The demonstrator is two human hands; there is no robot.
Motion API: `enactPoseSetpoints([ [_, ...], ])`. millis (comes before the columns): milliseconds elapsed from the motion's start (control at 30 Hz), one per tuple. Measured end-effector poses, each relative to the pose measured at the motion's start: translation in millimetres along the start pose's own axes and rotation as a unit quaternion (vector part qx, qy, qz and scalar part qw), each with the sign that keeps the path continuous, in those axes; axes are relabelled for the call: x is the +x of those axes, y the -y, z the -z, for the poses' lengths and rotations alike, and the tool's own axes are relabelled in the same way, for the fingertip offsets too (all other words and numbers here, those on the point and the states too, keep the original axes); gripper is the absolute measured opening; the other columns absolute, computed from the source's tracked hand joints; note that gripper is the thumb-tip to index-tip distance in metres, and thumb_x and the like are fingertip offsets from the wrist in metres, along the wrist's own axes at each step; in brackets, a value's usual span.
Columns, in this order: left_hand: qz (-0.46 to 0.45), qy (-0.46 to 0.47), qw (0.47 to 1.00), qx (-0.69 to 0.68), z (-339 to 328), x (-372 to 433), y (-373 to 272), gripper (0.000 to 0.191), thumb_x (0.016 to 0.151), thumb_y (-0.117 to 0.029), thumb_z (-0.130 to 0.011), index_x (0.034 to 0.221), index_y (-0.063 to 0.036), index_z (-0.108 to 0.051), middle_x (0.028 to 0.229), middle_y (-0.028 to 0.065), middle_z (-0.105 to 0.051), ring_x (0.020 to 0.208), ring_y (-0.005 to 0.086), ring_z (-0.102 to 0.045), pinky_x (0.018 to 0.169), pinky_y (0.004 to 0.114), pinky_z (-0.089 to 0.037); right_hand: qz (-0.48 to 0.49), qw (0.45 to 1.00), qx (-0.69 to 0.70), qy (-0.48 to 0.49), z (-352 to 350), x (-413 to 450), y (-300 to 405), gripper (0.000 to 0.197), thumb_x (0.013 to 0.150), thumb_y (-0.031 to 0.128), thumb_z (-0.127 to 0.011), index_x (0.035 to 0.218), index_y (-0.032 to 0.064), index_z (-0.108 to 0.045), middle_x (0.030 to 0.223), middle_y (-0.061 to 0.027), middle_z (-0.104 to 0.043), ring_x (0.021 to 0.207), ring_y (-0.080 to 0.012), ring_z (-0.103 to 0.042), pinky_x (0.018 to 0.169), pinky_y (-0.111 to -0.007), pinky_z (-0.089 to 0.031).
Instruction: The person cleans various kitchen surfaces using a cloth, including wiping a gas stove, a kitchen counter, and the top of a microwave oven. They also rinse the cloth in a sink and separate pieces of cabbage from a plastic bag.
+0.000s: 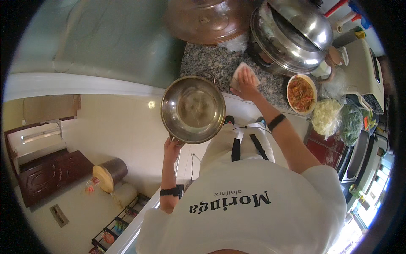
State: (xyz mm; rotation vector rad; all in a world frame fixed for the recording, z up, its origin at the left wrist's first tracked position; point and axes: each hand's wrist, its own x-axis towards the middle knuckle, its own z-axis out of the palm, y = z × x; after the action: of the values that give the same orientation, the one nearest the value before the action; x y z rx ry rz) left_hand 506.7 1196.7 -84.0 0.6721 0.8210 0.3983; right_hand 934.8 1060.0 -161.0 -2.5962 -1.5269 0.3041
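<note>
With my left hand (173, 147) I grip the near handle of a round stainless steel pan (194, 109), held level beside the counter's left end. Its inside shows brownish stains, and a second loop handle sticks out at the far side. My right hand (246, 84) presses a folded pale cloth (236, 78) on the speckled granite counter (215, 62), fingers spread over it. To the right of that hand stands a white bowl of cooked food (301, 94). Beyond it is a large steel steamer pot (285, 41), its lid tilted.
A brown translucent lid (209, 22) sits at the counter's back. Plastic bags of shredded pale vegetable (327, 117) and leafy greens (350, 123) lie at the right, near a cream-coloured appliance (361, 70). A greenish glass panel (111, 41) borders the counter's left side.
</note>
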Motion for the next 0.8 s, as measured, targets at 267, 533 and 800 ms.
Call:
enactPoseSetpoints([
  [267,-0.066,-0.084,0.993,-0.051,15.3,-42.8,10.2,0.05,0.08,0.002,-0.049,0.13,-0.0007,-0.039,0.117,0.0158,-0.057,0.102,0.0276,-0.06,0.091,0.041,-0.051,0.122,0.989,0.087,0.018,-35.6,142.4,78.1,0.076,0.09,0.059,-0.035,0.145,0.0098,-0.016,0.152,-0.0169,-0.003,0.14,-0.0352,-0.003,0.11,-0.05,-0.01],
  [533,-0.088,-0.056,0.993,-0.049,10.1,-33.0,8.4,0.047,0.081,0.001,-0.049,0.127,0.0008,-0.042,0.117,0.0157,-0.057,0.105,0.0272,-0.059,0.092,0.042,-0.049,0.166,0.978,0.101,0.079,-42.8,178.3,133.9,0.069,0.091,0.053,-0.035,0.144,0.011,-0.02,0.153,-0.0111,-0.007,0.141,-0.0302,-0.008,0.113,-0.045,-0.008],
  [800,-0.059,-0.006,0.998,-0.028,4.7,5.5,2.5,0.048,0.082,0.001,-0.05,0.129,0.0007,-0.042,0.119,0.0156,-0.056,0.107,0.0269,-0.058,0.093,0.043,-0.049,0.134,0.966,0.152,0.159,-5.0,81.4,103.8,0.07,0.091,0.055,-0.035,0.147,0.021,-0.013,0.154,-0.0032,-0.006,0.141,-0.0228,-0.005,0.114,-0.041,-0.007],
])
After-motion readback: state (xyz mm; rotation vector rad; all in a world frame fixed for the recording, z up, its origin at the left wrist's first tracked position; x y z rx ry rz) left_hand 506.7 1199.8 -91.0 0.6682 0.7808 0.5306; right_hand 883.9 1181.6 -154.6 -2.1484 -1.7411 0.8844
